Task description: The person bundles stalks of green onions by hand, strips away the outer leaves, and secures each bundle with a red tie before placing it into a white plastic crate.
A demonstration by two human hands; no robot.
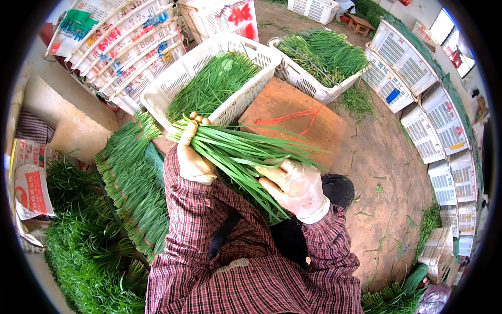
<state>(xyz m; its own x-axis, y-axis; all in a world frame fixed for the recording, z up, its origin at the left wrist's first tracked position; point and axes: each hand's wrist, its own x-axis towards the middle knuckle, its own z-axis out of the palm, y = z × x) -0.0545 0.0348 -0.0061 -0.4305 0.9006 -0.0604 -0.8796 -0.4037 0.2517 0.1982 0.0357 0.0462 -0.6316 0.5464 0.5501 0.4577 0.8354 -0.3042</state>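
A bundle of long green chives [246,152] lies across my lap, held in both gloved hands. My left hand [192,157] grips the cut root end at the left, close to a white plastic crate [157,94] filled with loose chives. My right hand [295,187] cups the leafy part of the same bundle from below. In front of me lies a wooden board [324,131] with thin red ties [293,118] on it. Both sleeves are red plaid.
Tied chive bundles [130,178] are stacked to my left, with a loose heap [78,251] beyond. A second chive crate [314,78] stands behind the board. Empty white crates [429,115] line the right side; stacked crates [125,42] stand at the back left. Earth floor [387,178] with scraps.
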